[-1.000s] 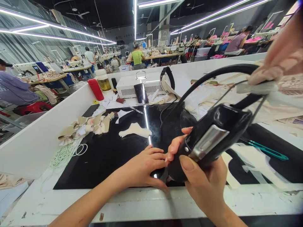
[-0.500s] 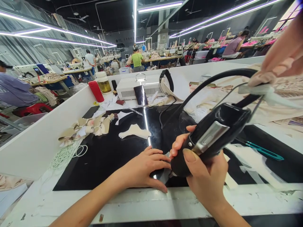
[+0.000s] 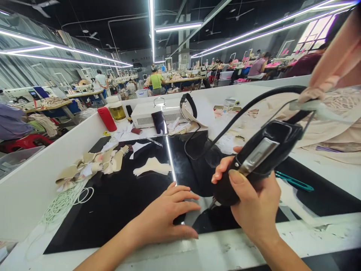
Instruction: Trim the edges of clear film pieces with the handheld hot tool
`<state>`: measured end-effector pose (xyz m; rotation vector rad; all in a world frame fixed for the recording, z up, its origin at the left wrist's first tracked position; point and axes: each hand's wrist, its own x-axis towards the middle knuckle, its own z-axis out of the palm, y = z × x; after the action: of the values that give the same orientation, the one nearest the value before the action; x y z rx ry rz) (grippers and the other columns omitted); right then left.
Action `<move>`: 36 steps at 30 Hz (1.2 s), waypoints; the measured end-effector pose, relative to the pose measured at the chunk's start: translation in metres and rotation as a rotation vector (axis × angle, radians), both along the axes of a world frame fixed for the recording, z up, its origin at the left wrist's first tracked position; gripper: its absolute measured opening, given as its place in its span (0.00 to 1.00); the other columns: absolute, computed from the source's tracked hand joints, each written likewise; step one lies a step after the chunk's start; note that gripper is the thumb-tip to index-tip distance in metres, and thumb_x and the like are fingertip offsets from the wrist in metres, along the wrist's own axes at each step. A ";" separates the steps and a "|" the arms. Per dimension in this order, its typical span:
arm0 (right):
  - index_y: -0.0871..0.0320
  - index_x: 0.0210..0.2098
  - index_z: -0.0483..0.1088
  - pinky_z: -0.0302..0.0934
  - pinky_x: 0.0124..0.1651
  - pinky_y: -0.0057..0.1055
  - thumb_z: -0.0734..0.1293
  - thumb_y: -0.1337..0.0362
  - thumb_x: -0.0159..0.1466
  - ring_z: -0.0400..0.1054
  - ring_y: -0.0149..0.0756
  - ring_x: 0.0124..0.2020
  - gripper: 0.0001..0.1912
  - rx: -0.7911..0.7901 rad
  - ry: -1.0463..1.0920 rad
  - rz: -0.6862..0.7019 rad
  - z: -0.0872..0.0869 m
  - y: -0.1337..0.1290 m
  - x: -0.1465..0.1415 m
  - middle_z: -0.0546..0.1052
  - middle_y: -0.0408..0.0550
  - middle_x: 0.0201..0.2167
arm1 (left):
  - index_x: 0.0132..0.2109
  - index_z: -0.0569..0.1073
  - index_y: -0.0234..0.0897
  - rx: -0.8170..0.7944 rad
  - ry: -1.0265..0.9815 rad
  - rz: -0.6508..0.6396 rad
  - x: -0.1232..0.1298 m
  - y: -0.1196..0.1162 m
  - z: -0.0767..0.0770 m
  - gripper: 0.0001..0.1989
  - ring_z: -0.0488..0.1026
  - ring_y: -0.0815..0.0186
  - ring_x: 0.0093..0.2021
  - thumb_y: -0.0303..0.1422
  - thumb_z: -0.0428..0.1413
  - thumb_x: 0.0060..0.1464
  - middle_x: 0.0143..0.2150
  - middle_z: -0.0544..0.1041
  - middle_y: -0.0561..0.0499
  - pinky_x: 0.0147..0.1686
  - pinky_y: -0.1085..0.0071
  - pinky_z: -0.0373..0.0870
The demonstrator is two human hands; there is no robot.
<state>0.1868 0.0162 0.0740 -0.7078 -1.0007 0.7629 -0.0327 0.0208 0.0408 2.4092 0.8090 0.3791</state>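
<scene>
My right hand (image 3: 254, 199) is wrapped round a black corded hand-held cutter (image 3: 254, 160) with a long metal lever on its side. Its cord leaves the upper end, and the metal tip points down and left, close to the black board (image 3: 113, 210). Whether the tip touches the board I cannot tell. My left hand (image 3: 169, 210) lies palm down with fingers spread, left of the tip. Under and beside its fingertips is a thin translucent sheet (image 3: 196, 214), partly hidden. A cream cut-out piece (image 3: 152, 166) lies farther back on the board.
Beige scraps (image 3: 93, 165) and a pale green cord coil (image 3: 60, 205) lie left. Behind stand a phone (image 3: 158, 122), a white vented box (image 3: 143, 114) and a red container (image 3: 107, 119). Teal tweezers (image 3: 296, 182) lie right. A blurred cream tie (image 3: 318, 94) hangs close, top right. People sit at machines beyond.
My right hand has drawn the cutter to the right, away from my left fingertips, so its metal tip shows. My left hand stays spread. The whole view has shifted somewhat.
</scene>
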 end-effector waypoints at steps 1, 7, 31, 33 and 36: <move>0.47 0.51 0.76 0.73 0.33 0.31 0.81 0.51 0.64 0.74 0.32 0.28 0.20 -0.002 0.005 -0.004 -0.001 0.001 0.001 0.80 0.38 0.35 | 0.66 0.77 0.44 -0.004 0.018 -0.002 0.002 0.000 0.000 0.30 0.65 0.47 0.75 0.49 0.70 0.62 0.71 0.75 0.45 0.79 0.39 0.44; 0.46 0.47 0.76 0.74 0.34 0.31 0.79 0.59 0.65 0.75 0.32 0.29 0.13 0.013 0.011 0.031 -0.006 0.001 -0.007 0.81 0.37 0.35 | 0.71 0.73 0.44 0.002 0.135 -0.014 0.008 0.001 -0.001 0.34 0.63 0.43 0.76 0.50 0.67 0.64 0.73 0.73 0.43 0.77 0.31 0.45; 0.48 0.45 0.75 0.74 0.33 0.33 0.76 0.63 0.65 0.75 0.34 0.28 0.11 0.004 -0.052 -0.047 -0.004 0.005 -0.002 0.81 0.38 0.34 | 0.69 0.74 0.48 -0.016 0.181 -0.002 0.009 -0.001 0.002 0.28 0.63 0.44 0.76 0.47 0.66 0.67 0.74 0.72 0.45 0.76 0.30 0.44; 0.48 0.45 0.76 0.74 0.34 0.33 0.77 0.63 0.66 0.75 0.34 0.29 0.10 0.013 -0.028 -0.041 -0.007 0.006 0.003 0.80 0.39 0.35 | 0.70 0.74 0.49 -0.028 0.188 -0.001 0.009 -0.001 0.003 0.28 0.63 0.43 0.76 0.46 0.66 0.67 0.74 0.72 0.46 0.76 0.30 0.44; 0.48 0.45 0.76 0.74 0.33 0.32 0.77 0.63 0.67 0.75 0.34 0.29 0.09 0.029 -0.040 -0.045 -0.012 0.009 0.007 0.81 0.39 0.35 | 0.70 0.74 0.50 -0.038 0.197 0.004 0.009 -0.002 0.004 0.28 0.63 0.44 0.76 0.46 0.66 0.67 0.74 0.72 0.46 0.77 0.31 0.44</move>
<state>0.1936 0.0251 0.0624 -0.7207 -1.0271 0.6967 -0.0235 0.0192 0.0451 2.4358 0.8977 0.1277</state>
